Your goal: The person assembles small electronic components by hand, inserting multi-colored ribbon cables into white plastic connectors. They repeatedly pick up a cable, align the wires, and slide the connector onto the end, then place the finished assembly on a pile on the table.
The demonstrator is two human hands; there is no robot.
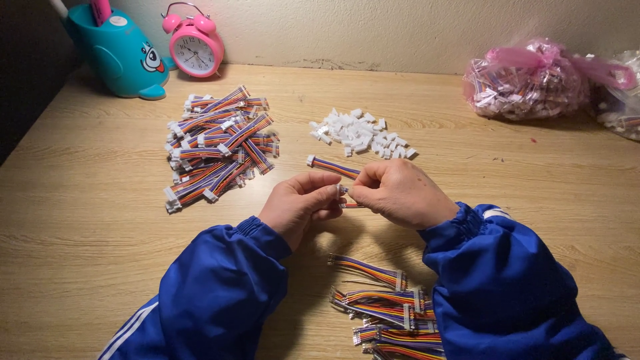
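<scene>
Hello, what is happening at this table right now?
A person in blue sleeves holds a short multicoloured ribbon cable between the left hand and the right hand, with the fingertips meeting at a small white connector. Loose white connectors lie beyond the hands, a cable pile to the left, and more cables near the right sleeve.

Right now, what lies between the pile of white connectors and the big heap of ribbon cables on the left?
Head view: bare wooden table separates the white connector pile from the ribbon cable heap; nothing lies in that gap.

Cable pile (219, 143) left of connector heap (361, 133) on table (87, 220)
</scene>
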